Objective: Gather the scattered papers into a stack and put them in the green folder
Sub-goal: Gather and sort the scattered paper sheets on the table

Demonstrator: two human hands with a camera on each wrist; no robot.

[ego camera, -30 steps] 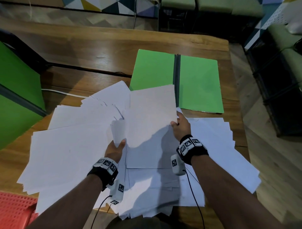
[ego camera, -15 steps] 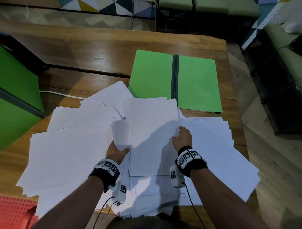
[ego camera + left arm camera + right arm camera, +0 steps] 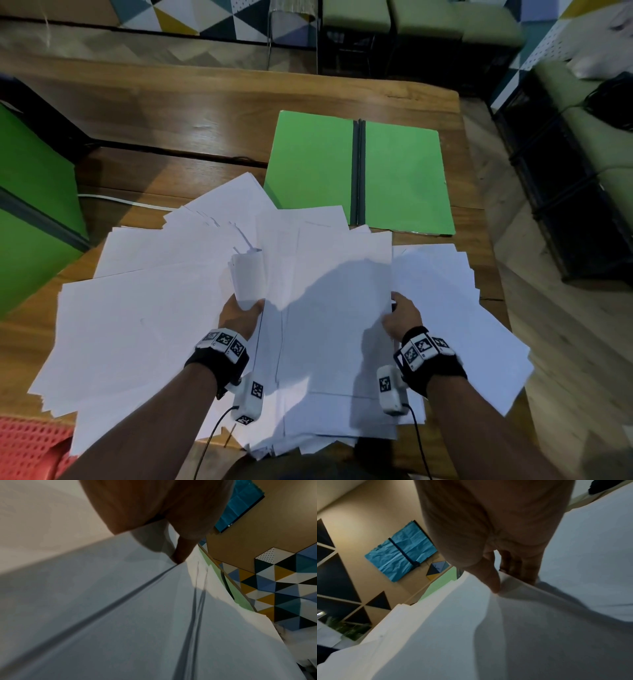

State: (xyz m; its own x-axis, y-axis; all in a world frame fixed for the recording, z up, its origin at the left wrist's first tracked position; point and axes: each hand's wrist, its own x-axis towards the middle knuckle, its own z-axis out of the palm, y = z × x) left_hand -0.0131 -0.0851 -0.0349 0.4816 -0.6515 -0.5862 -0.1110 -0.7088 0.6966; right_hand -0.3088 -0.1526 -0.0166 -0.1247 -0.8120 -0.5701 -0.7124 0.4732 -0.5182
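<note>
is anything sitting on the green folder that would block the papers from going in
Nothing visible does. The green folder lies open and flat on the table, both leaves bare; only its near left corner is overlapped by scattered papers.

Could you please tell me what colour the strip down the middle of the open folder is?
Dark grey, nearly black, on the open green folder; the head view shows it best.

Black wristbands (image 3: 219, 366), apparently marker-tagged
</note>
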